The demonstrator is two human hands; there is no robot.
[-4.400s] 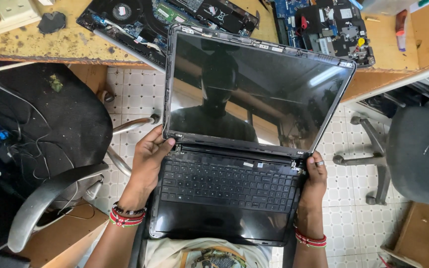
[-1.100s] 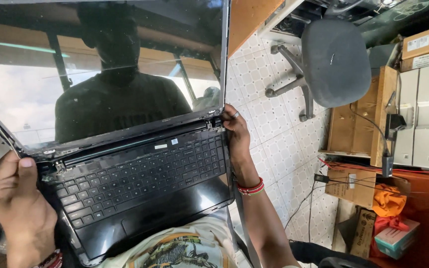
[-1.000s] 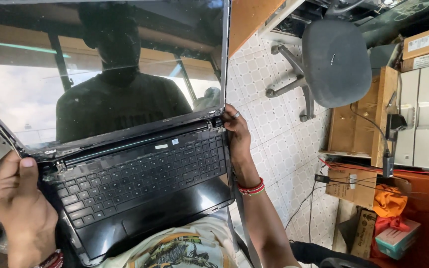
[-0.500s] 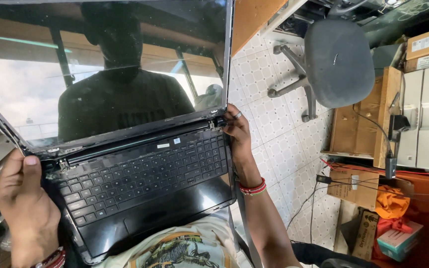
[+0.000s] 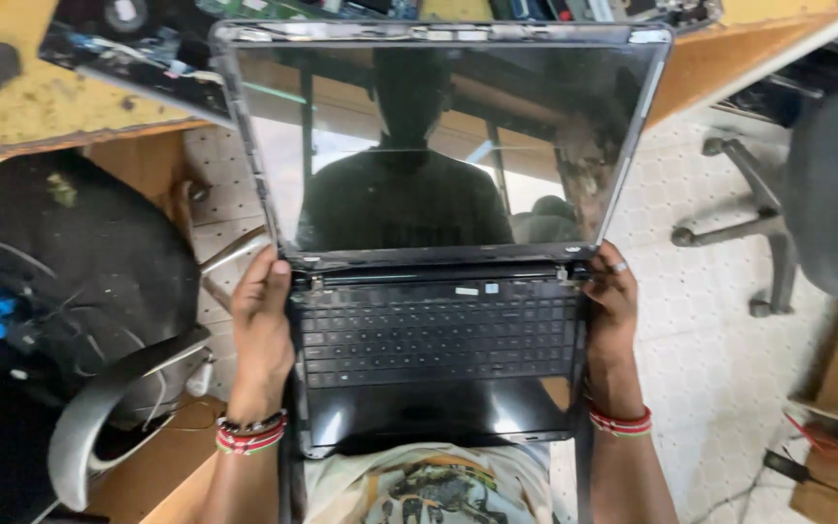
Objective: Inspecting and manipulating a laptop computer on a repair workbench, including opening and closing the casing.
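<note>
I see open black laptop [image 5: 438, 340] between both hands, on lap. Left hand [image 5: 262, 320] closed around its left edge near hinge; right hand [image 5: 613, 311] closed around right edge. Tabletop [image 5: 41, 107] beyond screen.

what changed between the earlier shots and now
The view swung back from the right: the laptop now sits square and centred again, with the workbench above it and the left chair back in view, while the shelves and boxes seen a second ago are gone. Unchanged: the left hand and right hand still grip the base's sides near the hinges, and the lid is open.
</note>
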